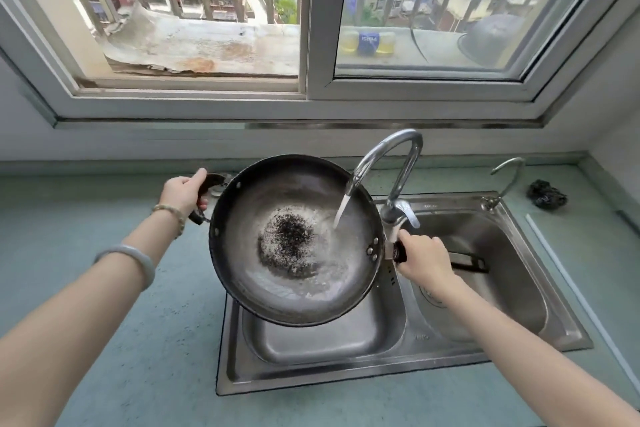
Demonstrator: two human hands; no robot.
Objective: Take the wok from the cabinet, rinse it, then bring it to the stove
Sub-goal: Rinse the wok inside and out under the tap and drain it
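Home kitchen, steel double sink (540, 333), curved faucet (391, 163), green countertop (104, 218), barred window (304, 21) facing apartment blocks

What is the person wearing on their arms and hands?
No sleeves or gloves show. Near the left hand sits a beaded bracelet of pale beads, and further up that arm a smooth, pale bangle. The right hand and arm wear nothing.

1 wok (277, 191), 2 taps (408, 142) (512, 166) (1 running), 2 sink basins (322, 340) (502, 243), 2 bracelets (171, 215) (138, 256).
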